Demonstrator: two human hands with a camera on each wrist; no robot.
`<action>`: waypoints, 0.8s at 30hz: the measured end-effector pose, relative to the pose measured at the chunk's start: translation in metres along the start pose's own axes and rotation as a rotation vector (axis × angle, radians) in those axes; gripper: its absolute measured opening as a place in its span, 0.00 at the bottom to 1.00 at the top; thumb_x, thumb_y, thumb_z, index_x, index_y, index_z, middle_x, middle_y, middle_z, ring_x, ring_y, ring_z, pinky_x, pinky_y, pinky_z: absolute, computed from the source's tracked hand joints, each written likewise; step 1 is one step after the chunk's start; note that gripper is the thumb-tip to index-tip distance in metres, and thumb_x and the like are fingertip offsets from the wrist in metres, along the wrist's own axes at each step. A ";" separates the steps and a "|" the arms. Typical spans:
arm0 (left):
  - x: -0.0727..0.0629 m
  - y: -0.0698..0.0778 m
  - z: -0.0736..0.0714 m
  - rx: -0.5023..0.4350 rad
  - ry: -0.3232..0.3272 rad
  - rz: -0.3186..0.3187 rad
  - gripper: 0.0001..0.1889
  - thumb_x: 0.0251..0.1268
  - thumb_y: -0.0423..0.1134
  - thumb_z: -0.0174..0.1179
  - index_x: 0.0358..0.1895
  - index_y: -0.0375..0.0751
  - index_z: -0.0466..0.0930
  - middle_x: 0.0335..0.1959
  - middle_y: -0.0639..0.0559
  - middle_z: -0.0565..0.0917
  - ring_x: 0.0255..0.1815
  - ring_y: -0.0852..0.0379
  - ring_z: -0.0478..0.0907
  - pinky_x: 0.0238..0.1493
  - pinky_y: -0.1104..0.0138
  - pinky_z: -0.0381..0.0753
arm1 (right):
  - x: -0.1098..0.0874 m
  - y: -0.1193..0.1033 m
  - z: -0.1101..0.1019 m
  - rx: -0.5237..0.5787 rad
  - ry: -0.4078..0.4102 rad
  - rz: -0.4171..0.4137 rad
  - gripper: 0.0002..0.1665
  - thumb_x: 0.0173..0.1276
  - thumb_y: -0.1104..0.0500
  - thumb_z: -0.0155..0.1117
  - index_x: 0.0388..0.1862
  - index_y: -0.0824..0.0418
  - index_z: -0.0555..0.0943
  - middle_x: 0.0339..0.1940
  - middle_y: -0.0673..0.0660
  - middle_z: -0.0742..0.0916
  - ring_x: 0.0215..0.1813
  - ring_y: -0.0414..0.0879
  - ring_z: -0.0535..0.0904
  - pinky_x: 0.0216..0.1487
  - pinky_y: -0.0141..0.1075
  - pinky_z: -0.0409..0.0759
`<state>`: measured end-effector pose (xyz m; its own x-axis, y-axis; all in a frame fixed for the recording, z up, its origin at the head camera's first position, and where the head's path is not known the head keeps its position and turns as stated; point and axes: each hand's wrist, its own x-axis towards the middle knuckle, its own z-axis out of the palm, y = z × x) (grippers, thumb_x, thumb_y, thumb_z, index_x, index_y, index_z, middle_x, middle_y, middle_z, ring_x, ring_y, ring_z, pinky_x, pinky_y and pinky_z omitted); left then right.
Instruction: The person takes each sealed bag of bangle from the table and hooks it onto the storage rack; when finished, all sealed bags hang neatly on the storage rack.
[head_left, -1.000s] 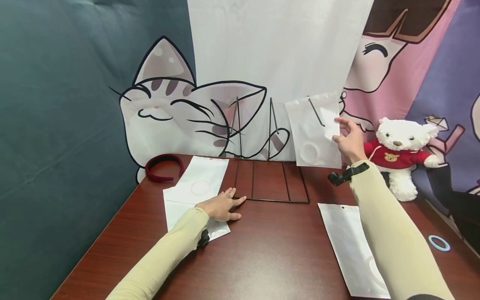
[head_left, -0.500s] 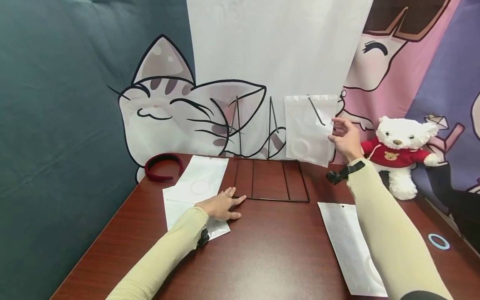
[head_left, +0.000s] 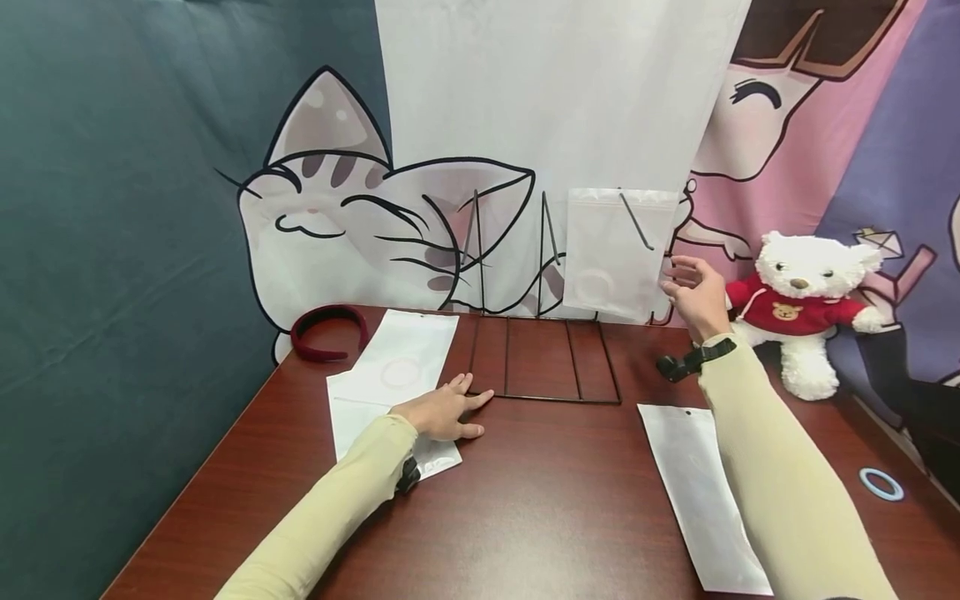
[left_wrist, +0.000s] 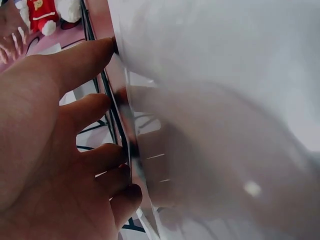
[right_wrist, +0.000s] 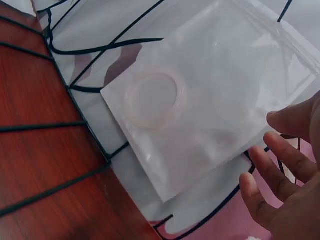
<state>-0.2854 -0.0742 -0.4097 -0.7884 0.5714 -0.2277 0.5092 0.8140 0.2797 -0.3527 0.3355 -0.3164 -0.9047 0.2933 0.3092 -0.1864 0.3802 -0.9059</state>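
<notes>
A white translucent zip bag (head_left: 600, 258) with a pale ring shape (right_wrist: 154, 101) showing in it hangs from the right hook (head_left: 636, 221) of a black wire rack (head_left: 555, 401). My right hand (head_left: 699, 296) is beside the bag's right edge. In the right wrist view its thumb and fingers are apart, with nothing pinched between them. At the rack's front left corner, my left hand (head_left: 438, 414) rests with spread fingers touching the wire. Two white bags (head_left: 401, 350) lie partly under the left hand and forearm.
Another white bag (head_left: 701, 492) lies by the right forearm. A dark red headband (head_left: 318, 357) is at the table's (head_left: 555, 500) back left. On the right are a white teddy bear (head_left: 802, 308) in a red hoodie and a light blue ring (head_left: 881, 483). Two more hooks (head_left: 551, 229) stick out.
The right hand has let go of the hanging bag's right edge and dropped slightly lower. The bag has swung from tilted to hanging nearly straight. The left hand has stayed in place.
</notes>
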 end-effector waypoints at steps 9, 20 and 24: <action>-0.004 0.003 -0.004 -0.014 -0.009 0.000 0.34 0.72 0.54 0.58 0.79 0.57 0.59 0.82 0.35 0.49 0.85 0.41 0.44 0.82 0.49 0.54 | -0.012 0.012 -0.024 -0.102 -0.110 0.018 0.16 0.71 0.67 0.61 0.54 0.55 0.78 0.33 0.31 0.82 0.34 0.24 0.78 0.33 0.21 0.79; -0.001 0.004 -0.005 -0.007 -0.019 -0.003 0.35 0.72 0.54 0.58 0.79 0.56 0.59 0.82 0.34 0.49 0.85 0.41 0.44 0.82 0.50 0.53 | -0.023 0.025 -0.063 -0.270 -0.397 -0.075 0.18 0.67 0.73 0.58 0.56 0.74 0.75 0.30 0.30 0.83 0.35 0.24 0.81 0.36 0.24 0.83; -0.001 0.005 -0.005 -0.017 -0.022 -0.006 0.34 0.73 0.52 0.58 0.79 0.55 0.59 0.82 0.34 0.49 0.85 0.41 0.44 0.82 0.49 0.53 | -0.031 0.033 -0.077 -0.316 -0.510 -0.064 0.19 0.66 0.74 0.59 0.57 0.75 0.75 0.33 0.35 0.84 0.36 0.27 0.83 0.38 0.28 0.85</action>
<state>-0.2841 -0.0712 -0.4040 -0.7838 0.5687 -0.2495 0.4983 0.8157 0.2938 -0.3014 0.4061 -0.3338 -0.9797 -0.1663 0.1118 -0.1941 0.6485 -0.7361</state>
